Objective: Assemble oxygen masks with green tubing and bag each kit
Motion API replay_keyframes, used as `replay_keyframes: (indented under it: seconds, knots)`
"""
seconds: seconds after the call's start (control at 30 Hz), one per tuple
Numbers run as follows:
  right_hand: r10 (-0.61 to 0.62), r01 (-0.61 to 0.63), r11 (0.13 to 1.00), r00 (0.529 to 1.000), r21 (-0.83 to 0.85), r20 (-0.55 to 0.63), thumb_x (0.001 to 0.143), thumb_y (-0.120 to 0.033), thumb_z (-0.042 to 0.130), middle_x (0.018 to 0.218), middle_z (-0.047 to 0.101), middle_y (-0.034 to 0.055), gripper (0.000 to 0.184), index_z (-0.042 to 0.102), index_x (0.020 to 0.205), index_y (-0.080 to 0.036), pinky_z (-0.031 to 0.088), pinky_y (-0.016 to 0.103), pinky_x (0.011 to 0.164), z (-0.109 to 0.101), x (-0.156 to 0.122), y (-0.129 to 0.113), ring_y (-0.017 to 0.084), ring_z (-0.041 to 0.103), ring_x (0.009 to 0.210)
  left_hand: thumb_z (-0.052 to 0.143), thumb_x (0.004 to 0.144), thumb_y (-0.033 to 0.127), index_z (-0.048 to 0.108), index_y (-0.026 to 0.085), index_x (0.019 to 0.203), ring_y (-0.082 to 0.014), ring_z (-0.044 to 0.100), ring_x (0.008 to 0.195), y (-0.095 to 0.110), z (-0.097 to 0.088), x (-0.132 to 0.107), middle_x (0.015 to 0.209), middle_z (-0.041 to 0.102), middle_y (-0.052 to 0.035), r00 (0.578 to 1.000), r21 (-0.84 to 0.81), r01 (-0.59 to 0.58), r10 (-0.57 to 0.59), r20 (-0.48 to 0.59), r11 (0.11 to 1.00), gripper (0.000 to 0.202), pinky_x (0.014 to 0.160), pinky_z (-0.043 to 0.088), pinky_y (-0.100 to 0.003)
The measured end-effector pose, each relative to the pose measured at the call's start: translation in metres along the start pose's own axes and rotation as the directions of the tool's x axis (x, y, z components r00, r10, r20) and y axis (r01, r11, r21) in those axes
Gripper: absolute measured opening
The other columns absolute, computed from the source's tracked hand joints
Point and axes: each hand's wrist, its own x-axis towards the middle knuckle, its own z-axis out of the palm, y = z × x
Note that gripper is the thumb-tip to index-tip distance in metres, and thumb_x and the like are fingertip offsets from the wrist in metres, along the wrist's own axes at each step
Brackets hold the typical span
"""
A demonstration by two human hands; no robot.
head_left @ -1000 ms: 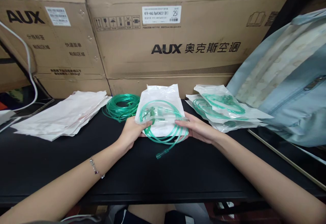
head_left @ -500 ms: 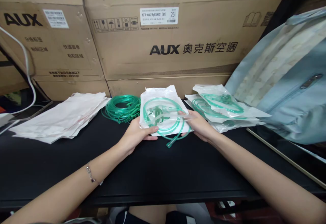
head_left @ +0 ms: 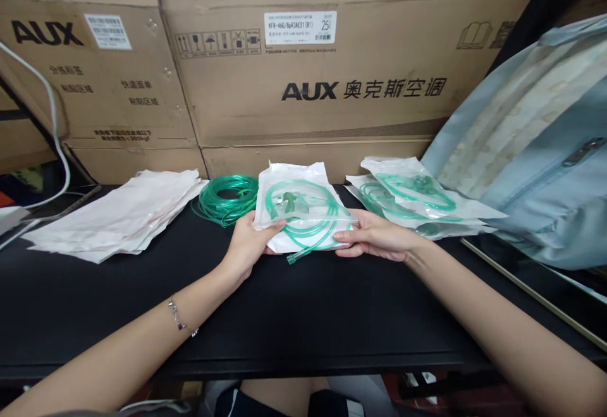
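Between my hands is a white pouch (head_left: 275, 177) with a clear front film, holding coiled green tubing (head_left: 310, 232) and a green piece. One end of the tubing, with a green connector (head_left: 293, 258), sticks out over the pouch's lower edge. My left hand (head_left: 249, 240) grips the lower left corner, thumb on top and fingers mostly hidden beneath. The lower right side is in my right hand (head_left: 372, 235), its thumb lying on the tubing and film.
Behind my left hand lie coils of green tubing (head_left: 222, 197), with a stack of flat white pouches (head_left: 118, 211) farther left. Filled pouches (head_left: 412, 189) are piled at the right, beside a light blue bag (head_left: 545, 189). A large cardboard box (head_left: 303, 114) stands at the back of the black table (head_left: 284, 322).
My right hand has moved down the pouch's right side, its thumb now over the tubing. The loose connector end has swung left and sits closer to the pouch's edge.
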Motion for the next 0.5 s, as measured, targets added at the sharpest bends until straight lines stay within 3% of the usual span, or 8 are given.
replay_keyframes:
  seconds: [0.1,0.23,0.5]
  knots:
    - [-0.011,0.010,0.999,0.999,-0.041,-0.042,0.072,-0.014,0.064,0.083,0.069,0.0055,0.027,0.062,0.099,-0.013,0.057,0.020,0.061,-0.002,0.003,0.001,0.015,0.068,0.074,0.073,0.062,0.032,0.057,0.012,0.096,-0.0162,0.062,0.062,0.002,0.001,-0.003,0.083,0.065,-0.0069,0.999,0.023,-0.029,0.028,0.040,0.999,0.043,0.044,0.056,-0.028]
    - [-0.042,0.035,0.998,0.987,-0.046,-0.157,0.075,-0.019,0.064,0.073,0.069,0.0052,0.019,0.064,0.092,-0.012,0.057,0.019,0.054,-0.001,0.007,0.003,0.015,0.068,0.069,0.076,0.057,0.028,0.050,0.015,0.104,-0.0223,0.062,0.086,0.007,0.005,-0.012,0.106,0.060,-0.0102,0.988,0.022,-0.016,0.013,0.155,1.000,0.056,0.051,0.059,-0.030]
    - [-0.093,0.072,0.995,0.914,-0.066,-0.395,0.071,-0.023,0.067,0.073,0.068,0.0051,0.023,0.066,0.091,-0.011,0.053,0.016,0.039,0.007,0.017,0.017,0.010,0.062,0.053,0.074,0.058,0.024,0.046,0.015,0.097,-0.0205,0.064,0.079,-0.001,0.009,-0.012,0.097,0.060,-0.0078,0.994,0.043,-0.085,0.082,0.075,0.995,0.048,0.047,0.058,-0.028]
